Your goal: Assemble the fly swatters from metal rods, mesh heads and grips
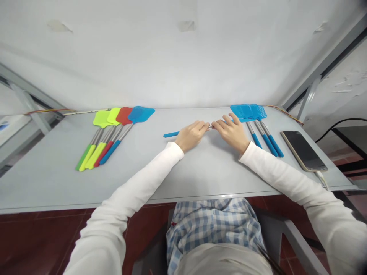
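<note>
White-sleeved left arm (126, 200) and right arm (289, 181) extended forward, angled inward, left hand (190, 136) curled in a grip, back up, right hand (231, 132) just beside it, pinching, some fingers (228, 121) raised.

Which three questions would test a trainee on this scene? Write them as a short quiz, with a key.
1. Which hand is nearer the blue grip of the held fly swatter?
2. True or false: the smartphone lies screen up.
3. Which colour is missing from the fly swatters grouped on the left?
A. Red
B. Blue
C. Purple

Key:
1. The left hand.
2. True.
3. C.
</note>
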Demonstrator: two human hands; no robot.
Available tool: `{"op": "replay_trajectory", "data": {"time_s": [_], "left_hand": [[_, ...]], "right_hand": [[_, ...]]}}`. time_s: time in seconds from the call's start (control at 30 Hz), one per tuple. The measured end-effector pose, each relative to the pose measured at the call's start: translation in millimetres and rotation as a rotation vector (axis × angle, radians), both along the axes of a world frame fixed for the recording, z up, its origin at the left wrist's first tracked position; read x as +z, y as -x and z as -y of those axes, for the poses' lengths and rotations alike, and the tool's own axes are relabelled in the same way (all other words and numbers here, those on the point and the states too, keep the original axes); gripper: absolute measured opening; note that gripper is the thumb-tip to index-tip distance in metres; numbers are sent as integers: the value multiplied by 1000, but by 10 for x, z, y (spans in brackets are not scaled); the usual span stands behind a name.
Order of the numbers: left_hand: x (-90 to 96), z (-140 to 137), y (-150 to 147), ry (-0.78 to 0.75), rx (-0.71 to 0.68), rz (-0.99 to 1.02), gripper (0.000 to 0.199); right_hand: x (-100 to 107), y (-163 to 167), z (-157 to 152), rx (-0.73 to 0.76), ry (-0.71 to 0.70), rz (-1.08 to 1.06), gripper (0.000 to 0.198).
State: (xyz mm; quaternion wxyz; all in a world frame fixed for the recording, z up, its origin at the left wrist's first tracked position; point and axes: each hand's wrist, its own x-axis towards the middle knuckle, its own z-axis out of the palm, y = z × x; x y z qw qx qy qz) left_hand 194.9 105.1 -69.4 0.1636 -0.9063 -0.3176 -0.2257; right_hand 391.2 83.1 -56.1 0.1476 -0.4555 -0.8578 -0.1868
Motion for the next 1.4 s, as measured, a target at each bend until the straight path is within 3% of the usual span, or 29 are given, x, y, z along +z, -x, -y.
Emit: {"op": "replay_trajectory", "data": {"time_s": [0.13,0.37,0.47,0.7,0.87,1.1,1.23,1.4], "left_hand": [[17,-46,158,-5,43,-42,37],[173,-190,722,-23,104,-26,35],[213,-167,692,-44,102,-43,37],[220,-29,473,-100,107,-38,39],[177,-50,616,-101,102,-102,38],[134,-30,1143,-37,132,-51,35],[140,4,1303,50,174,3,32],[252,22,1412,54,236,43,36]], "right_hand": [[37,-223,-70,-67,52,-22,35],[244,-895,-137,-317,54,-61,34],[320,-813,-74,-317,16,-45,35],[279,-265,-161,-57,23,24,38],[155,-436,-334,102,49,26,34],[128,-1070,-353,-71,100,-4,34],[216,-1082,-257,-159,147,13,34],[332,-1216,-156,-243,27,75,36]]}}
